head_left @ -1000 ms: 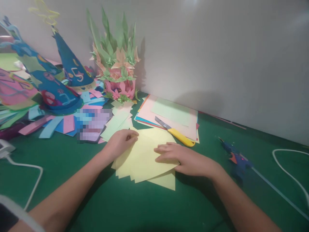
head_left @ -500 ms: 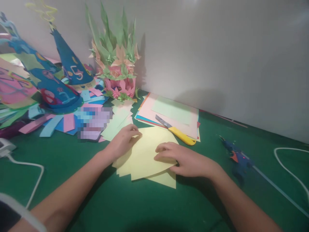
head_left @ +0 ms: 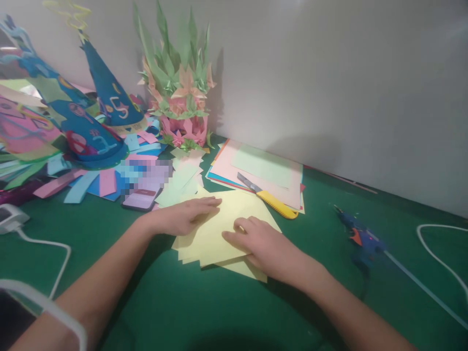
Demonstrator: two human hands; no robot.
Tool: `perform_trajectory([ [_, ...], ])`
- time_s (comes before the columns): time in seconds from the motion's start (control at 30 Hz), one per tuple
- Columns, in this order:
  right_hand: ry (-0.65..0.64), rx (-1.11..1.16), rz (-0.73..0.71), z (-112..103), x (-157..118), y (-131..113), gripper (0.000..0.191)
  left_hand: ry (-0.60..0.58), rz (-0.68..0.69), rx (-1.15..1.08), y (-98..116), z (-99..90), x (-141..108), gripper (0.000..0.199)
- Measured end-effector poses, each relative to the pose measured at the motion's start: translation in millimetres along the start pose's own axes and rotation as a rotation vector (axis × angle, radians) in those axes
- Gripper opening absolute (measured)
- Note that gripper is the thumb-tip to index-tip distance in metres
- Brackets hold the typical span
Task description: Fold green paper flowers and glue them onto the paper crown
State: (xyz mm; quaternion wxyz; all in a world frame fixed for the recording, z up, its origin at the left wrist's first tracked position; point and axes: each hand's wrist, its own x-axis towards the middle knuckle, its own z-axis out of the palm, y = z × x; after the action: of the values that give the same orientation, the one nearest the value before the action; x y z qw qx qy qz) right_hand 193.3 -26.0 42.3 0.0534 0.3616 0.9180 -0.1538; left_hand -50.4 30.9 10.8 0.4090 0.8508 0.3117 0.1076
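Several yellow paper sheets (head_left: 215, 246) lie fanned in a loose stack on the green table in front of me. My left hand (head_left: 183, 214) rests on the upper left of the stack, its fingers stretched out flat on the paper. At the stack's right side, my right hand (head_left: 263, 248) has its fingers curled over the top sheet, and the thumb is partly hidden under that sheet's near edge. A yellow utility knife (head_left: 277, 204), blade out, lies just behind, partly on a pile of coloured paper (head_left: 221, 161).
A blue glue gun (head_left: 367, 240) with its cable lies to the right. Pale green paper pieces (head_left: 179, 173), a phone (head_left: 146, 195), decorated cone hats (head_left: 113, 105) and a folded-paper flower piece (head_left: 186, 107) stand or lie at the back left. White cables (head_left: 68, 253) run along both sides.
My left hand has flattened, its fingers reaching further right over the paper. My right hand has shifted slightly left, and the top sheet's near edge has moved with it.
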Motion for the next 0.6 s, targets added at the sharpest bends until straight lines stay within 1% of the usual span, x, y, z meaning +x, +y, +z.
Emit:
perform_trajectory([
  [0.07,0.024,-0.055,-0.001,5.0,2.3,-6.8,0.041,-0.028,0.018,0.009,1.0,-2.8,-1.4,0.056],
  [0.17,0.074,-0.053,-0.022,11.7,5.5,-11.1,0.031,-0.047,0.022,0.064,0.9,-6.6,-0.3,0.059],
  [0.3,0.115,-0.030,-0.066,17.0,9.4,-10.3,0.029,-0.187,-0.025,0.169,2.0,-13.2,2.4,0.063],
  [0.37,0.131,-0.003,-0.080,18.4,10.5,-9.5,0.030,-0.228,-0.039,0.194,3.6,-15.8,3.3,0.065],
  [0.47,0.158,0.049,-0.072,18.9,10.7,-8.9,0.031,-0.225,-0.040,0.203,5.4,-17.2,4.5,0.065],
  [0.6,0.163,0.084,-0.072,18.3,9.8,-8.7,0.032,-0.199,-0.030,0.207,5.5,-16.2,5.8,0.067],
])
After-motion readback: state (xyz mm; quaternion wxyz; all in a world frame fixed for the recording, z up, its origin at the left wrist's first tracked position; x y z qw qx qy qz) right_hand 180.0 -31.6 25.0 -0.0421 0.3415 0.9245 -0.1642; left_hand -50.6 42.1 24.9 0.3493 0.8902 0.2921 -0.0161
